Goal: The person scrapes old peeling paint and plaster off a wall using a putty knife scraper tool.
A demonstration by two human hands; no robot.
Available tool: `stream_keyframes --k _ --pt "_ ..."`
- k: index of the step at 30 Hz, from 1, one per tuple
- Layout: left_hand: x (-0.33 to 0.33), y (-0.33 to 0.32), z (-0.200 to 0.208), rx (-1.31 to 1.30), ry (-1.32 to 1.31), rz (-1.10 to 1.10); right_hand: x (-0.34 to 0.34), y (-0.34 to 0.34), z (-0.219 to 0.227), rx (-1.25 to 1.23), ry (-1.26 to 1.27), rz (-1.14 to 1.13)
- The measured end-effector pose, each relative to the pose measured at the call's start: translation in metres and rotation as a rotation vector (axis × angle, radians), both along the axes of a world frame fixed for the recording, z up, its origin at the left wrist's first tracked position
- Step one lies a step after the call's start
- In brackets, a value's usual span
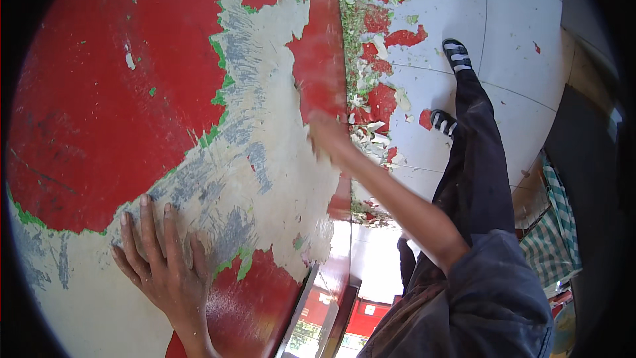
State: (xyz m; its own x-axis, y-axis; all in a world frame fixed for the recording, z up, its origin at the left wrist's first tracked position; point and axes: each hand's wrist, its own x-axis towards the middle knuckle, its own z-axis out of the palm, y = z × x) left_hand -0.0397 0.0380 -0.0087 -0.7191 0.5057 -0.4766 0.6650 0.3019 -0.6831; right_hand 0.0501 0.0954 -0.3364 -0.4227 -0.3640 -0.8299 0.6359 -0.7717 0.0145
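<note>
A large surface of red paint point(152, 132) has a broad stripped band of off-white base coat point(275, 139) across it. Grey scuffs mark the band, and ragged green edges line the red. My left hand point(165, 265) lies flat on the stripped part with its fingers spread, close to the edge of the red. Against the band's right side, beside a strip of remaining red paint point(323, 59), is my right hand point(328, 138). It is blurred by motion, its fingers curled closed; whatever they hold cannot be made out.
Peeled paint flakes point(381, 103), red, whitish and green, litter the pale tiled floor point(444, 0) along the foot of the red surface. My sandalled feet point(457, 55) stand close by. A green-and-white checked cloth point(551, 245) hangs at the right. Toward the bottom is a bright opening point(374, 258).
</note>
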Motion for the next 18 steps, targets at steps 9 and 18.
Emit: stream_keyframes --k 9,18 --pt "0.014 -0.010 -0.023 0.013 -0.037 0.012 -0.009 0.004 -0.020 -0.050 -0.096 -0.012" --pt "0.017 -0.012 -0.023 -0.014 -0.054 0.047 0.004 -0.008 -0.001 -0.188 -0.241 -0.120"
